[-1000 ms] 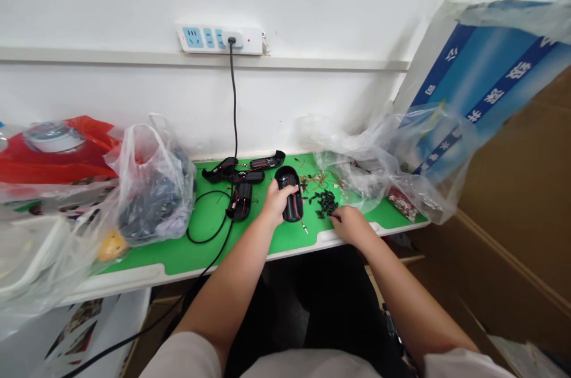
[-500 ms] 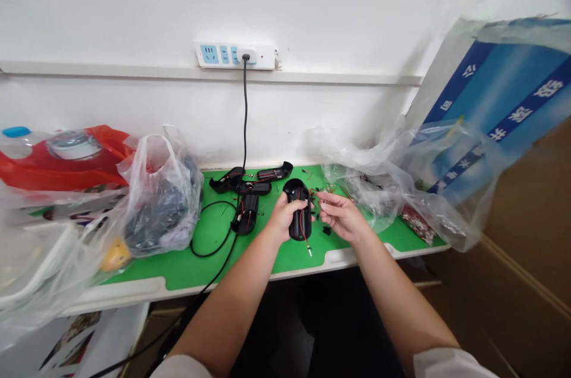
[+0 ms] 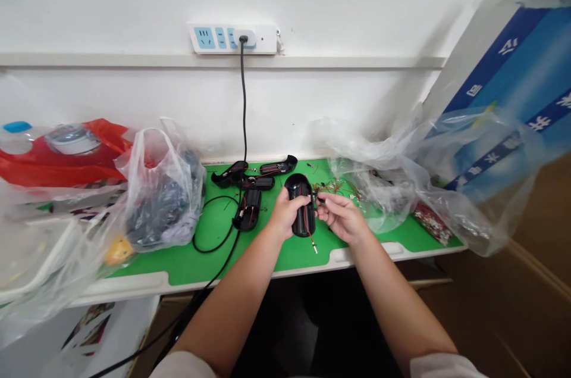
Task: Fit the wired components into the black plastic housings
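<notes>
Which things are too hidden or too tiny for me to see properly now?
All in the head view:
- Small black piece in the right hand: too small, and partly covered by fingers.
- Left hand: some fingers are hidden behind the black casing.
- White plastic carrier bag: cloudy plastic blurs its contents.
- Black power cord: cut off by the bottom edge.
- Blue printed panel: cut off by the right edge.

dark piece (image 3: pixel 321 201) in right fingers (image 3: pixel 335 208) too small to identify, blue panel (image 3: pixel 520 77) cut by right edge
</notes>
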A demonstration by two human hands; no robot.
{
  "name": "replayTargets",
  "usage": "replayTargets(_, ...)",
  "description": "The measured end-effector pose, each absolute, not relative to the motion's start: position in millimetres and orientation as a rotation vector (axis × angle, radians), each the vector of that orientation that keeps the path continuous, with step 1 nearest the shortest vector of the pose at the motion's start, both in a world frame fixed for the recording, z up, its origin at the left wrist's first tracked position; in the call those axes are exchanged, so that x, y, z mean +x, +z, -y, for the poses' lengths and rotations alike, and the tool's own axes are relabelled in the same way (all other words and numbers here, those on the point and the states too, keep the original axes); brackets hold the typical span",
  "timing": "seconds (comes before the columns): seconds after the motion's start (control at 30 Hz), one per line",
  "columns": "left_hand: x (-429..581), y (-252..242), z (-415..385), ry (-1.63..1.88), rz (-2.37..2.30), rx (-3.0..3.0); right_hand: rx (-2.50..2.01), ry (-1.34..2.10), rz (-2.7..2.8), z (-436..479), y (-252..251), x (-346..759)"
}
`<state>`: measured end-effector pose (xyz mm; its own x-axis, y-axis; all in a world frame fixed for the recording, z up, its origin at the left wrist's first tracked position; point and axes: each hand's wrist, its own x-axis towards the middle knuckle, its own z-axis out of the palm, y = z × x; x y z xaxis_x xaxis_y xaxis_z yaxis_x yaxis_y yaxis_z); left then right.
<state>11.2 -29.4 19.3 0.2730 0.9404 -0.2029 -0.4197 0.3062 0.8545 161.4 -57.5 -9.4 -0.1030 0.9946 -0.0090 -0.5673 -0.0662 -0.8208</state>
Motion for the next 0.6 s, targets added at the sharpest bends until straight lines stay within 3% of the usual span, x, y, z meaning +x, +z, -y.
replayTargets(0.6,12.6,13.0,32.9,1.084,-0.724,0.937,-0.75,1.619,0.679,55.7,-8.7,159.8)
